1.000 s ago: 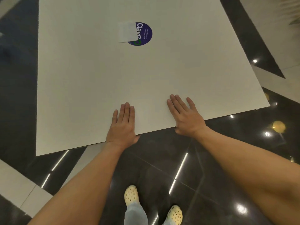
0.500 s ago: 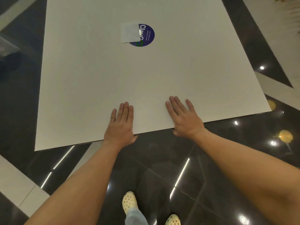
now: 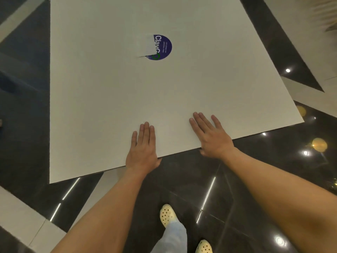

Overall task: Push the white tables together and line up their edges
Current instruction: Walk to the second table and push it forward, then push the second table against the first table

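Note:
One white square table point(image 3: 109, 106) fills most of the view, its near edge running from lower left up to the right. A round purple sticker point(image 3: 162, 47), partly peeled with a white flap, lies near its middle. My left hand point(image 3: 143, 150) rests flat on the near edge, fingers together and pointing away, thumb hooked at the edge. My right hand point(image 3: 211, 136) lies flat on the same edge a little to the right, fingers slightly spread. No second table is in view.
The floor is glossy dark tile point(image 3: 237, 189) with pale stripes point(image 3: 16, 212) and light reflections. My feet in pale perforated clogs point(image 3: 166, 215) stand just behind the table's near edge. A pale floor band point(image 3: 310, 42) runs along the table's right side.
The table has shifted away and slightly right under both flat hands. My feet have stepped forward, and more dark floor shows on the left.

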Tool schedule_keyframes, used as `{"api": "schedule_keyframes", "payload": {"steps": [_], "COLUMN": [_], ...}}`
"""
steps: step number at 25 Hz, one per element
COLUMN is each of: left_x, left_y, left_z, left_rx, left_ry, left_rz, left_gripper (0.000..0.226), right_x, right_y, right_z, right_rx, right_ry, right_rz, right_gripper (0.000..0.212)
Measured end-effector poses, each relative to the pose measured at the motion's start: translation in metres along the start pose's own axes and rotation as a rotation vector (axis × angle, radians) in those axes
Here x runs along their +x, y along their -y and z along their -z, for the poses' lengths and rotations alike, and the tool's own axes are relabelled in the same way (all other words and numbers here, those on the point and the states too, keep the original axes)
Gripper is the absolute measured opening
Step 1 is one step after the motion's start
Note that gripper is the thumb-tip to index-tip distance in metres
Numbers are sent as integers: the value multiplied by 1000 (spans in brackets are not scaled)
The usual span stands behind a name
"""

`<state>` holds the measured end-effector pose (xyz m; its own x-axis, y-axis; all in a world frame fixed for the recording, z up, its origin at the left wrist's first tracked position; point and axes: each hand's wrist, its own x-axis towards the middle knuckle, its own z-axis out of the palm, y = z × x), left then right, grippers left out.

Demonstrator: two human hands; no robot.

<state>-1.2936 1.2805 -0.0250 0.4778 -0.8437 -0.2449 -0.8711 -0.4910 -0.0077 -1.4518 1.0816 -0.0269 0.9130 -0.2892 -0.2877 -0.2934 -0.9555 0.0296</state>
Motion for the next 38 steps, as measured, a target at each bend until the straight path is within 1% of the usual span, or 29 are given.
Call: {"api": "schedule_keyframes", "payload": {"steps": [5, 9, 12, 14, 17, 19, 22, 25, 27, 29, 31, 34, 38], "left_x": [1, 1, -1, -8, -42, -69, -91, -98, -98, -95, -93, -101, -103], "left_y": [3, 8, 15, 32, 71, 95, 128, 167, 202, 243, 288, 360, 442], "left_z": [-3, 7, 29, 36, 39, 41, 41, 38, 36, 35, 38, 41, 44], "left_rx": [-44, -106, -223, -238, -184, -176, -208, -184, -136, -110, -139, -154, -115], "left_ry": [32, 174, 259, 208, 162, 181, 216, 178, 152, 142, 145, 128, 101], "left_rz": [29, 6, -38, 11, 152, 224, 284, 312, 296, 242, 176, 126, 82], "left_gripper": [110, 125, 129, 126, 121, 119, 117, 113, 110, 110, 112, 112, 102], "right_x": [1, 1, 5, 14, 33, 46, 69, 94, 115, 140, 165, 199, 247], "right_y": [2, 1, 7, 28, 77, 105, 137, 170, 199, 233, 272, 335, 406], "right_z": [6, 11, 34, 43, 53, 63, 78, 90, 96, 100, 106, 115, 132], "right_rx": [48, 96, 243, 299, 285, 252, 206, 180, 149, 121, 134, 153, 195], "right_ry": [61, 128, 206, 152, 49, 19, -5, -19, -34, -55, -75, -111, -126], "right_rz": [-35, -32, -17, 11, 115, 130, 157, 187, 197, 191, 138, 46, -3], "right_gripper": [121, 121, 114, 105, 92, 89, 87, 85, 85, 85, 85, 85, 84]}}
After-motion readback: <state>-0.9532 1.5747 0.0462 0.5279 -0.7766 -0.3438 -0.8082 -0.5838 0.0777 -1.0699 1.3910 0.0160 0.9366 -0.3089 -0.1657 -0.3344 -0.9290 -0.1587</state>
